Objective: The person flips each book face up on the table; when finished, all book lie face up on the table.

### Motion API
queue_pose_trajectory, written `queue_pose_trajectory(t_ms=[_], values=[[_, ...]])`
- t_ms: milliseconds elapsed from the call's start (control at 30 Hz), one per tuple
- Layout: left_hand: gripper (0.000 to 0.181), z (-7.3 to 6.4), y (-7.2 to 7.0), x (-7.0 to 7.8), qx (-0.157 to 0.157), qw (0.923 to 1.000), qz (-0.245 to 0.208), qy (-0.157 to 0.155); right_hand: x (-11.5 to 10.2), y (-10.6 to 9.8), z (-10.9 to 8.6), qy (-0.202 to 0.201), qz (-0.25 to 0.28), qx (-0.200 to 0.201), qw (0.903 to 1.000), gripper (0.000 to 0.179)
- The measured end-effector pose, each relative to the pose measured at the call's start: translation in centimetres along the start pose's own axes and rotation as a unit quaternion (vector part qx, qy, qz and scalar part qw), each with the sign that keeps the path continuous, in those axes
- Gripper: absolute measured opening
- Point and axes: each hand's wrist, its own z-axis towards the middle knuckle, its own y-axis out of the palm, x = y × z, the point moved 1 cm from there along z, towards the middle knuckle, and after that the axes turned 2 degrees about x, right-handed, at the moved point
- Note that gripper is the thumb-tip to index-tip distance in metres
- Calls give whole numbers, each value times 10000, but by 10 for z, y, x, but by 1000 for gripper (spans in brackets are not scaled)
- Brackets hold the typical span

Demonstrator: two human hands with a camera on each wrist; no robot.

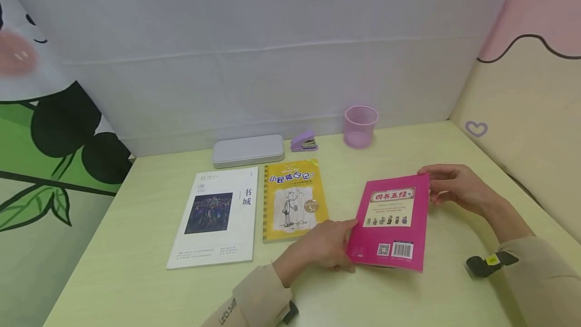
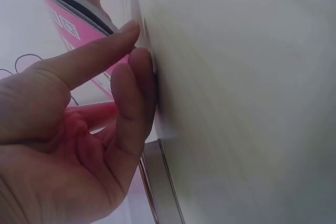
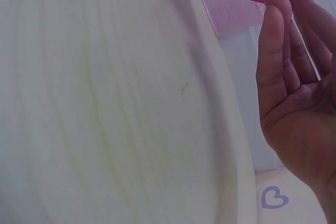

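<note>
A pink book (image 1: pixel 390 243) with a cream title panel, QR code and barcode is held tilted over the table, its lower edge raised. My left hand (image 1: pixel 329 246) grips its lower left edge; the left wrist view shows the page edges of the pink book (image 2: pixel 79 3) just beyond the thumb. At the upper right corner, my right hand (image 1: pixel 463 188) holds the book between thumb and fingers. Left of it lies a yellow comic book (image 1: pixel 295 201), flat, close to my left hand. Farther left is a white magazine (image 1: pixel 218 216) with a dark picture.
Along the back stand a grey pencil case (image 1: pixel 248 150), a purple stapler (image 1: pixel 304 142) and a pink mesh pen cup (image 1: pixel 360 127). A white curtain (image 1: pixel 281 74) hangs behind the pale table (image 1: pixel 136 291). The painted right wall (image 1: pixel 535 165) borders the table.
</note>
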Motion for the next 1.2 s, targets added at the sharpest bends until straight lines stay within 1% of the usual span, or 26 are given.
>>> queue_pose_trajectory(t_ms=[133, 333, 467, 800, 867, 1200], values=[[99, 0, 1, 0, 23, 10000, 10, 28, -1, 1, 0, -18, 62, 37, 10000, 36], [96, -2, 1, 3, 27, 10000, 83, -34, -3, 4, 1, -57, 159, 58, 9998, 36], [94, -2, 2, 4, 15, 9999, 140, -35, -5, 5, 1, -98, 158, 88, 9998, 34], [87, -3, 0, 5, -28, 9991, 425, 72, -8, 6, 2, -156, 33, 273, 9995, 32], [86, -3, 0, 4, -38, 9991, 411, 79, -10, 6, 3, -161, 42, 293, 9994, 32], [73, -8, -4, 2, -25, 10000, 26, 33, -18, 5, 4, -207, 317, 274, 9989, 29]])
